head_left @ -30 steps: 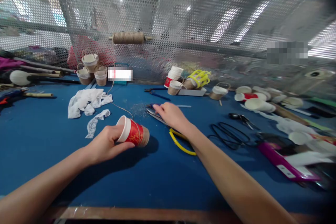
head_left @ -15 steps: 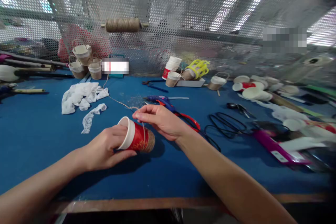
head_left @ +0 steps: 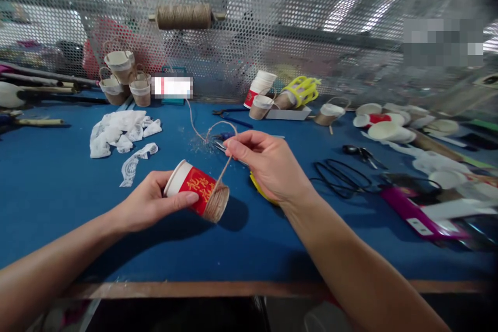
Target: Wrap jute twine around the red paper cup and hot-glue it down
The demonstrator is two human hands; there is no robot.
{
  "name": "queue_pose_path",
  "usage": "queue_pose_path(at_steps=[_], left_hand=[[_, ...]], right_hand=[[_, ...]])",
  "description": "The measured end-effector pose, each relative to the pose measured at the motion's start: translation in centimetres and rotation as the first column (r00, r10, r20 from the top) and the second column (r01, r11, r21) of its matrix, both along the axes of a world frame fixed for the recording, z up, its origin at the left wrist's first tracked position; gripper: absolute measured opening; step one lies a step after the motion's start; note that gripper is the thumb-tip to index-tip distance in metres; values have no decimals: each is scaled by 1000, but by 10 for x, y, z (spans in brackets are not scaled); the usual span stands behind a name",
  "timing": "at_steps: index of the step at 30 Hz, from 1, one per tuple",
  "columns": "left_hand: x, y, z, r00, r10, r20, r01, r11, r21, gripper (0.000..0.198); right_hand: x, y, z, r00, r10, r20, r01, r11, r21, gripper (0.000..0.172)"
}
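My left hand [head_left: 150, 202] grips a red paper cup [head_left: 193, 187] with a white rim, held on its side just above the blue table [head_left: 58, 187]. Brown twine is wound around the cup's base end [head_left: 216, 203]. My right hand [head_left: 270, 165] pinches the twine strand [head_left: 224, 167] a little above and right of the cup. From my fingers the strand loops back across the table toward the twine spool [head_left: 183, 16] mounted on the mesh panel.
White lace scraps [head_left: 119, 135] lie at the left. Twine-wrapped cups [head_left: 120, 80] stand at the back left, more cups [head_left: 260, 96] and a yellow holder [head_left: 303, 91] at the back centre. Scissors [head_left: 360, 153], black cable [head_left: 338, 179], loose cups and a pink case [head_left: 420, 212] crowd the right.
My right hand left the tools on the table, took up the twine and now pulls it up and to the right of the cup. The cup tilted slightly.
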State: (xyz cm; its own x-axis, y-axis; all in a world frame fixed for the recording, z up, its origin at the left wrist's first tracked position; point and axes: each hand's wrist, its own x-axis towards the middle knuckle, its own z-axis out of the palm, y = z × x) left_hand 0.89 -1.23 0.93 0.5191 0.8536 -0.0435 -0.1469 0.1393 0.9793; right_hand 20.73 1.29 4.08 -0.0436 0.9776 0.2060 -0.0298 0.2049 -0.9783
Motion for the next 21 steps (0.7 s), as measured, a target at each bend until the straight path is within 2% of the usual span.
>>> queue_pose_path(at_steps=[5, 9, 16, 21], left_hand=[[2, 0, 3, 999, -7, 45, 12, 995, -103, 3], [3, 0, 4, 999, 0, 43, 4, 994, -110, 4], [1, -4, 7, 998, 24, -52, -23, 999, 29, 3], [-1, -6, 6, 988, 59, -141, -34, 984, 177, 4]], right_hand=[[0, -3, 1, 996, -57, 64, 55, 998, 26, 16], [1, -3, -1, 995, -71, 77, 69, 997, 29, 16], [-1, 1, -3, 988, -78, 133, 80, 997, -7, 17], [-3, 0, -3, 987, -67, 144, 73, 997, -37, 19]])
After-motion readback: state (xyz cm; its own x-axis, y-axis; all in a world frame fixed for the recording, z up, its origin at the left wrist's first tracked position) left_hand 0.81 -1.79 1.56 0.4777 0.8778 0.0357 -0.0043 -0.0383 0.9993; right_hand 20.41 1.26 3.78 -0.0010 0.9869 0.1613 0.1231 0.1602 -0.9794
